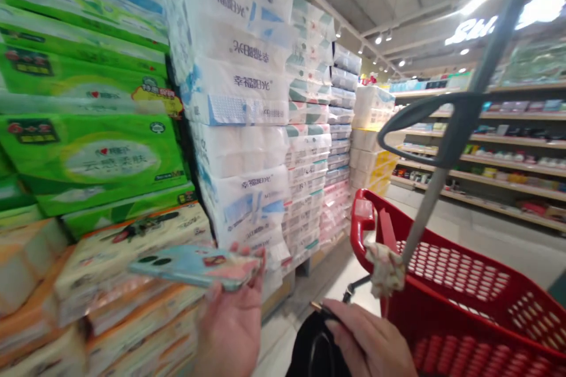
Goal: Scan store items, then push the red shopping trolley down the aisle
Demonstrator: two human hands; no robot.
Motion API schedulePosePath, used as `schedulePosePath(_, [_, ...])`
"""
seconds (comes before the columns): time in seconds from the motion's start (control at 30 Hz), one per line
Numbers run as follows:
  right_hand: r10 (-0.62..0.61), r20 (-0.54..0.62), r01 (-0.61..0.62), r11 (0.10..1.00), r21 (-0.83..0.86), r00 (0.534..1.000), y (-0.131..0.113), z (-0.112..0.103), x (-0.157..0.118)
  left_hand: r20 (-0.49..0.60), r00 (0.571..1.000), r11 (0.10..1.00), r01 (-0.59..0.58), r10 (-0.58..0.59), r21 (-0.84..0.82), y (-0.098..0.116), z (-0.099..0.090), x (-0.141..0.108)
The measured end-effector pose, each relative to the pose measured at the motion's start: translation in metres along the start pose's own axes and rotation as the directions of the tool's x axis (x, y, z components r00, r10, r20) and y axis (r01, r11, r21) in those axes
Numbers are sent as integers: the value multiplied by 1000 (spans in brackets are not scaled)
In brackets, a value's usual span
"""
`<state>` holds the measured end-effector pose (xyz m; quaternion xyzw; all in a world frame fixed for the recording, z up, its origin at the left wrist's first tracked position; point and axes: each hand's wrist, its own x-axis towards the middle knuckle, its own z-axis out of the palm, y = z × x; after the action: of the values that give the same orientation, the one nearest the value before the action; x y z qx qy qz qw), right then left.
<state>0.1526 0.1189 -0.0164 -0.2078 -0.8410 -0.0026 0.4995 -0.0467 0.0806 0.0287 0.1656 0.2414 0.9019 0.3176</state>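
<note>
Black and soft, a bag (305, 350) sagged below the right hand (369, 333), which pinched its edge, while the left hand (236, 312) gripped a flat, glossy phone (194, 265) before shiny, plastic-wrapped green packs (97, 150) and white packs (243, 147). Beside them, a perforated red cart (442, 306) stood on smooth floor (409, 206), with long shelves (508, 141) beyond.

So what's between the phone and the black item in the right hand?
In the head view: the left hand holding the phone, then, behind, the display's base and pale floor, up to the black item.
</note>
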Motion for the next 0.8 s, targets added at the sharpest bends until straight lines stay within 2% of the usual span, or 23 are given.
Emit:
schedulePosePath(0.03, [-31, -56, 31, 1000, 0, 998, -8, -6, 4, 28, 998, 998, 63, -62, -31, -2, 13, -22])
schedulePosePath(0.07, [4, -149, -4, 1000, 3, 989, -16, -14, 6, 59, 990, 990, 133, -130, -53, -4, 24, -40])
schedulePosePath(0.1, [-45, -170, 47, 999, 6, 984, -24, -25, 6, 89, 978, 978, 196, -190, -71, -6, 33, -57])
schedulePosePath(0.17, [-68, -190, 60, 997, -49, 980, -38, -49, 4, 141, 948, 950, 299, -285, -92, -7, 46, -84])
schedulePosePath(0.27, [-119, -211, 81, 981, -177, 970, -50, -84, -3, 192, 903, 910, 406, -384, -87, -10, 54, -112])
schedulePosePath(0.37, [-199, -247, 114, 940, -321, 948, -55, -108, -9, 263, 839, 861, 506, -477, -51, -14, 58, -133])
schedulePosePath(0.47, [-244, -263, 120, 903, -413, 933, -57, -121, -15, 312, 810, 844, 535, -496, -48, -17, 66, -149])
schedulePosePath(0.63, [-267, -245, 96, 835, -542, 932, -62, -142, -27, 317, 827, 865, 500, -465, -37, -17, 80, -166])
schedulePosePath(0.73, [-275, -185, 110, 785, -610, 943, -68, -156, -31, 354, 809, 867, 498, -469, 10, -20, 79, -170])
schedulePosePath(0.8, [-266, -153, 121, 783, -610, 952, -71, -162, -31, 384, 801, 876, 481, -460, 46, -23, 76, -170])
